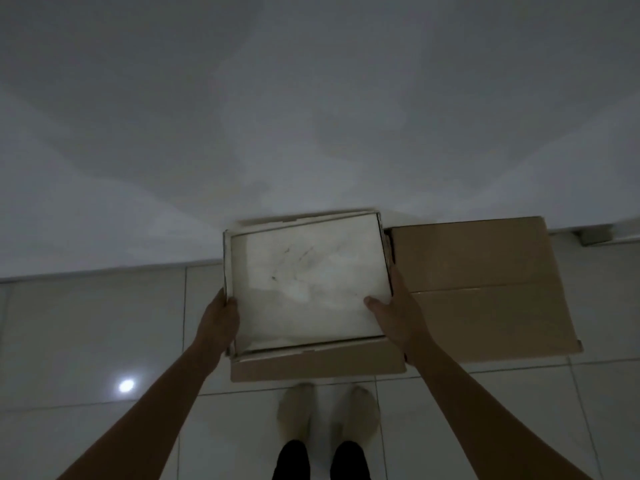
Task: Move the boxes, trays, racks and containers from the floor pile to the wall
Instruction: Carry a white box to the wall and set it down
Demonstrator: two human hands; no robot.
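Partly done: a flat carton (485, 278) lies at the wall (311, 116), the left hand (221, 317) and right hand (394, 313) grip opposite sides of the white tray (304, 285), on or just above a brown box (311, 368) there, and the floor pile is out of view.

The single head-worn wide-angle camera is looking forward and steeply down from standing height, facing the wall (311, 98) at close range where it is meeting the tiled floor (86, 323); the wearer's shoes (294, 410) are showing directly below.
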